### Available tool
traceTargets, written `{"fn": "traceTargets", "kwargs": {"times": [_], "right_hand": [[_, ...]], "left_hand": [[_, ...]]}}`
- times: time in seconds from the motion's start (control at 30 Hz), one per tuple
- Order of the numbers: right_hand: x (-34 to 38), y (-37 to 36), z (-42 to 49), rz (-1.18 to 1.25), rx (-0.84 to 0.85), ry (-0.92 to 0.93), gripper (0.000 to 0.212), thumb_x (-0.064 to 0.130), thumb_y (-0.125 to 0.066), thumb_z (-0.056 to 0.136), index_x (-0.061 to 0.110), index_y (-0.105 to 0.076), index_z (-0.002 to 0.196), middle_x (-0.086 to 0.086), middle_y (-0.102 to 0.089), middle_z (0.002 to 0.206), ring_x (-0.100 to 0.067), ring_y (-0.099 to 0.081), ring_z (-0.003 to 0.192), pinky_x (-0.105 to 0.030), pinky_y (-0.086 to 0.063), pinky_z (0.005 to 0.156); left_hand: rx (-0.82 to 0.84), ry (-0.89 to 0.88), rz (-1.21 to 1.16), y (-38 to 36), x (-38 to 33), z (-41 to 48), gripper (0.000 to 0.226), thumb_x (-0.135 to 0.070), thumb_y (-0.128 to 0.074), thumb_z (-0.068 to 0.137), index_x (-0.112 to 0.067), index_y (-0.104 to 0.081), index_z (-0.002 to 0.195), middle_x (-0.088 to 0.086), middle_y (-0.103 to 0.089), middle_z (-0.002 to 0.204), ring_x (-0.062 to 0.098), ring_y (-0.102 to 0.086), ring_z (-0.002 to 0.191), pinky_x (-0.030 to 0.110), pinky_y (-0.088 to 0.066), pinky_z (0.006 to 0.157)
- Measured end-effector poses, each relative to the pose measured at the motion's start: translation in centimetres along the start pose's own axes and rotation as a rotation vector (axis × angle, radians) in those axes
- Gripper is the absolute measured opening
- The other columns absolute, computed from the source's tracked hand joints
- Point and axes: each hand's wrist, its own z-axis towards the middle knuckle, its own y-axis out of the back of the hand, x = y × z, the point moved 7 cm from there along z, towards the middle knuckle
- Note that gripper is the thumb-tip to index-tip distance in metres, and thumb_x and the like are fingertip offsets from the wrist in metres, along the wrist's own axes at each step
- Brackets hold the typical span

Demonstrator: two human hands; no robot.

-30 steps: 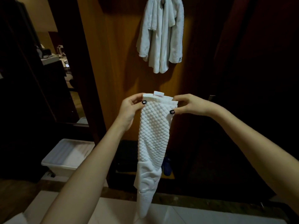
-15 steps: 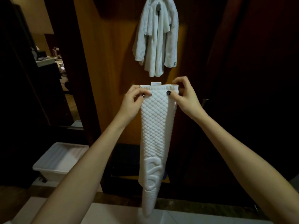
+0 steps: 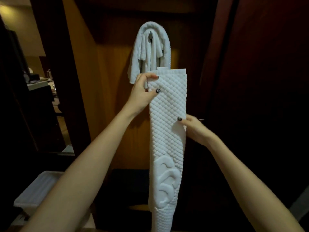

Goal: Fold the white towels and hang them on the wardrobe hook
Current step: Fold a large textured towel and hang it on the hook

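Observation:
A long white quilted towel, folded into a narrow strip, hangs in front of me with an embossed pattern near its lower end. My left hand pinches its top left corner between thumb and fingers. Partway down the strip's right edge, my right hand grips the towel with the thumb on the front. Behind and above, another white towel is draped over the metal hook on the wooden wardrobe panel.
A translucent white plastic bin stands on the floor at lower left. A dark doorway with a lit counter opens on the left. Dark wardrobe doors fill the right side.
My right hand let go of the top right corner and slid down the towel's right edge. The view tilted up and closed in, so the hook now shows in full.

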Motion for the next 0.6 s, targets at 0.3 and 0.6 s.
{"fn": "traceTargets", "kwargs": {"times": [0.3,0.6], "right_hand": [[2.5,-1.3,-0.8,0.032,-0.120,0.281,0.030,0.024,-0.066,0.091,0.014,-0.065,0.120,-0.007,-0.070,0.119,-0.026,-0.067,0.109,-0.034,-0.057,0.082],[4.3,-0.4,0.2,0.077,-0.247,0.288,0.028,0.023,-0.063,0.094,0.010,-0.062,0.119,-0.010,-0.072,0.112,-0.028,-0.070,0.102,-0.036,-0.059,0.078]], "left_hand": [[-0.056,0.276,-0.362,-0.2,3.9,1.4,0.052,-0.014,-0.058,0.094,-0.013,-0.031,0.139,0.005,-0.052,0.127,0.011,-0.059,0.110,0.024,-0.055,0.084],[0.011,0.325,-0.474,-2.8,8.8,-6.5,0.019,-0.031,-0.060,0.087,-0.013,-0.057,0.092,-0.011,-0.070,0.075,0.000,-0.063,0.070,0.016,-0.050,0.060]]}}
